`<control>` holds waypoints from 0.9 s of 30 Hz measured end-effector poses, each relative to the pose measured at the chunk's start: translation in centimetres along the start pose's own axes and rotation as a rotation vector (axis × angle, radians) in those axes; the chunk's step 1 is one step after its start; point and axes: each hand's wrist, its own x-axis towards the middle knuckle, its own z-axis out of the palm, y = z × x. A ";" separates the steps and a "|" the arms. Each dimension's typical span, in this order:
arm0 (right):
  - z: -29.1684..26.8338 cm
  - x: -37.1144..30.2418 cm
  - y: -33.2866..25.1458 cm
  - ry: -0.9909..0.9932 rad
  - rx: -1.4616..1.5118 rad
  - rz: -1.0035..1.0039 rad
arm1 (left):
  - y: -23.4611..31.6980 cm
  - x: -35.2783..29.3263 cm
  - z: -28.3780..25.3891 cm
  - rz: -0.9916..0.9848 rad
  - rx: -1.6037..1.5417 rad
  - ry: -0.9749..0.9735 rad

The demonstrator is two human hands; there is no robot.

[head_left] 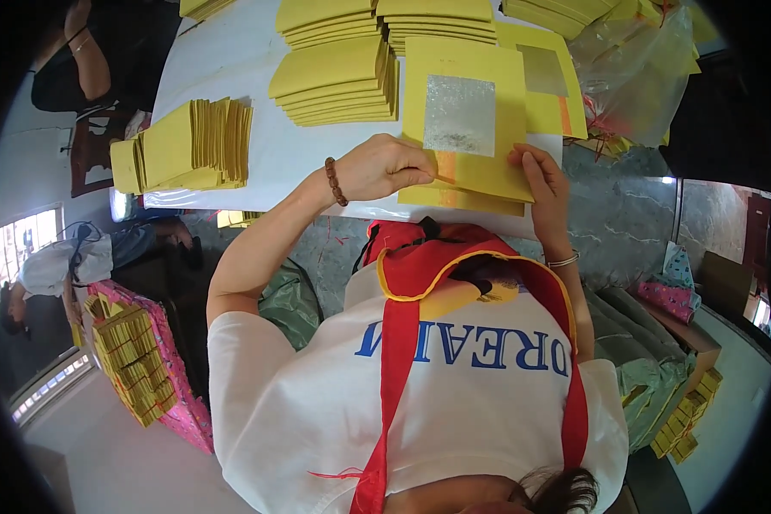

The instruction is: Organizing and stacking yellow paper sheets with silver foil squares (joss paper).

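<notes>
A yellow paper sheet [510, 103] with a silver foil square [460, 116] and an orange mark lies at the table's near edge, over another yellow sheet whose lower edge shows. My left hand [391, 164], a brown beaded bracelet at its wrist, is closed in a pinch at the sheet's lower left part. Its fingertips press together at the orange mark, where the paper looks lifted or folded. My right hand [546, 184] grips the sheet's lower right edge between thumb and fingers. Behind it lies one more foil-marked yellow sheet [570, 90].
Folded yellow paper stacks [330, 81] stand on the white table [257, 51], with another fanned bundle [197, 141] at left. A clear plastic bag [638, 68] sits at the right. Green sacks [638, 360] lie at right below. A person [64, 257] is at far left.
</notes>
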 end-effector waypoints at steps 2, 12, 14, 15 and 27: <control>-0.1 0.0 0.0 -0.006 -0.009 0.020 | 0.0 0.0 0.0 -0.039 -0.016 0.002; -1.0 0.2 2.0 -0.159 -0.394 -0.466 | 0.4 -0.3 -0.8 -0.085 -0.116 0.025; -0.7 0.3 1.7 -0.108 -0.306 -0.305 | 0.3 -0.5 -1.4 -0.094 -0.143 0.007; -0.6 0.4 1.5 -0.105 -0.305 -0.306 | -0.2 -0.5 -1.6 0.066 -0.001 0.106; -1.1 1.7 -1.0 -0.090 -0.606 -0.578 | -0.2 -0.9 -0.4 0.261 0.482 0.361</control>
